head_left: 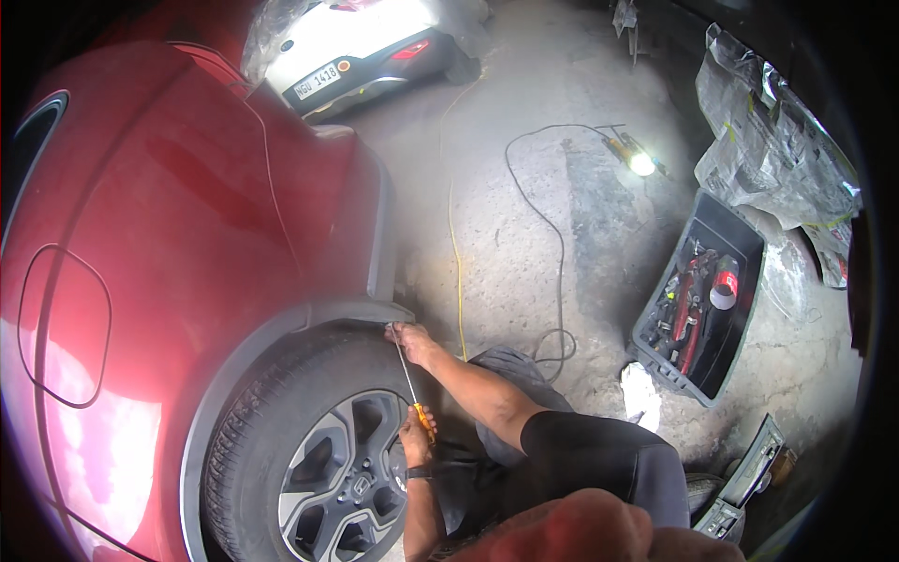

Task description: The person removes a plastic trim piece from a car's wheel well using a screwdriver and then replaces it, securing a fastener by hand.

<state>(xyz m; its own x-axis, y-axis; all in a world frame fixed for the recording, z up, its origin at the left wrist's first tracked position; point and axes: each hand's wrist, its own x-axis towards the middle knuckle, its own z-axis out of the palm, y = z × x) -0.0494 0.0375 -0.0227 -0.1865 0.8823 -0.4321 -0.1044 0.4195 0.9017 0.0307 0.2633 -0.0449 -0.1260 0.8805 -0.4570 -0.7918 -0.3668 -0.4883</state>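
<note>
My left hand [415, 438] is closed around the yellow handle of a long screwdriver [405, 373], which points up toward the end of the grey wheel-arch trim [351, 309] on a red car [187, 206]. My right hand [412, 342] is up at that trim beside the screwdriver's tip, fingers bent together; whether they grip the trim, the tip or a small part is too small to tell. Just below both hands is the rear tire [243, 450] with its alloy wheel [342, 478].
A grey tub [726, 347] of tools and parts stands at right, near foil sheeting [768, 159]. A lit work lamp [641, 162] lies on the concrete, its dark cord looping nearby, alongside a yellow line [459, 281]. A white car [365, 51] is behind. Metal pieces [754, 468] lie lower right.
</note>
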